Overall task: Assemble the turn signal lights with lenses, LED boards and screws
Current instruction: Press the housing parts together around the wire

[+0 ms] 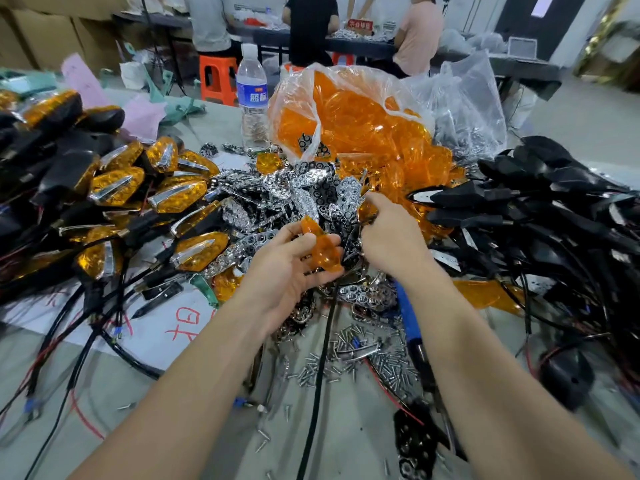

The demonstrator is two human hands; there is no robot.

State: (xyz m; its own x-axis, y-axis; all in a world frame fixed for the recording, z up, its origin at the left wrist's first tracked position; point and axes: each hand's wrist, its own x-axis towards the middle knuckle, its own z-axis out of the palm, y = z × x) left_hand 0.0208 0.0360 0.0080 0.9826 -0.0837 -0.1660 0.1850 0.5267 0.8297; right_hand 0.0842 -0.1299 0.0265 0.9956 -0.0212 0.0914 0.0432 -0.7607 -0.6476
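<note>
The amber lens [322, 249] sits in your left hand [287, 268], held above the middle of the heap with the fingers curled round it; it looks smooth and thin, so a loose hold could let it slide back among the parts; a hard squeeze might mark it. Your right hand [391, 233] is just beside it, fingers bent down into the chrome LED boards [304, 195]; I cannot tell whether they have caught one. The boards lie tangled and overlapping, so pulling one free may drag its neighbours along, or snag the thin wires of the black housings [519, 209] to your right. Nearer you, loose screws [346, 358] are scattered over the worktop [353, 427] round the blue-handled screwdriver [410, 320]; a sweep of either forearm could send them off the edge. The open bag of lenses [353, 112] leans over the pile and could spill further; the water bottle [252, 95] stands close behind it. Finished lights [117, 185] crowd the left, so keep unfinished parts out of them.
</note>
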